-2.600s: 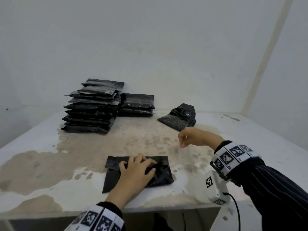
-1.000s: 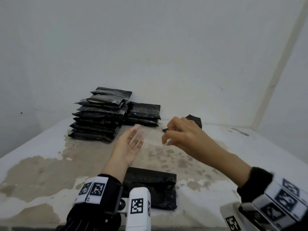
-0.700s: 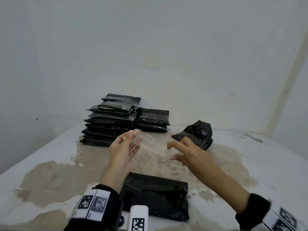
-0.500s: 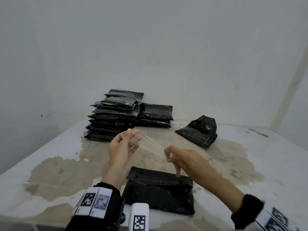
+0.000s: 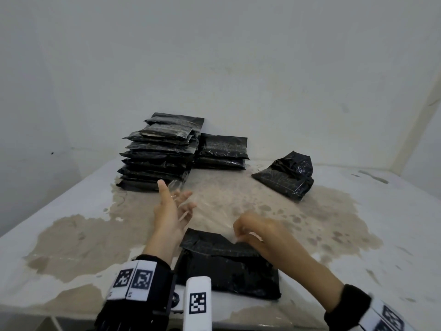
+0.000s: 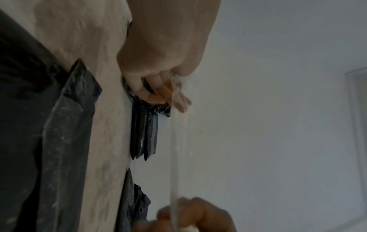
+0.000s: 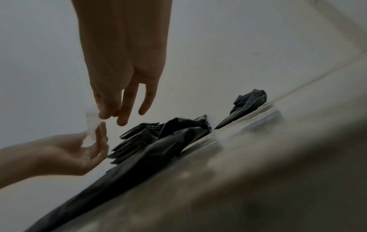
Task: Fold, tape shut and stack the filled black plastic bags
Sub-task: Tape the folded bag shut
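A folded black plastic bag [image 5: 229, 263] lies flat at the lower centre of the stained white tabletop [image 5: 381, 235]. Above it, a strip of clear tape [image 6: 174, 150] stretches between both hands: the right hand [image 5: 257, 232] pinches one end with curled fingers, while the left hand [image 5: 170, 209] pinches the other, its remaining fingers spread. Further back, at centre right, lies a crumpled black bag [image 5: 286, 177]; at upper centre stands a tall stack of flat black bags [image 5: 160, 154].

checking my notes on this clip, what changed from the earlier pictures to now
The left hand left the folded bag it was pressing and rose; both hands now hold a clear tape strip stretched between them. The right hand has brought its end down to the bag's folded edge. The tall stack, short stack and loose bag stayed put.
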